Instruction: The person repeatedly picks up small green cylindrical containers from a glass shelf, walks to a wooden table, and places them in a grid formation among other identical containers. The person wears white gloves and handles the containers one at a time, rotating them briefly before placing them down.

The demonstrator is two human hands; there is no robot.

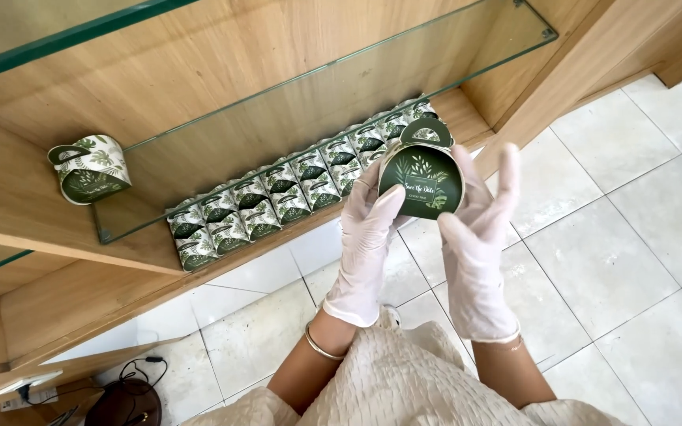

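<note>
- Head view: both gloved hands pinch one green leaf-print box (421, 177), raised in front of the wooden shelf (57, 229).
- Left hand (366, 237): grip closed on box's left edge, thumb on front face.
- Right hand (479, 237): fingers behind and at right edge, lower finger supporting from below.
- Keep pressure light; thin card likely dents.
- Hold by edges, handle up, front face outward.
- Row of boxes (294, 189) under glass pane (333, 95); lone box (90, 168) further left.
</note>
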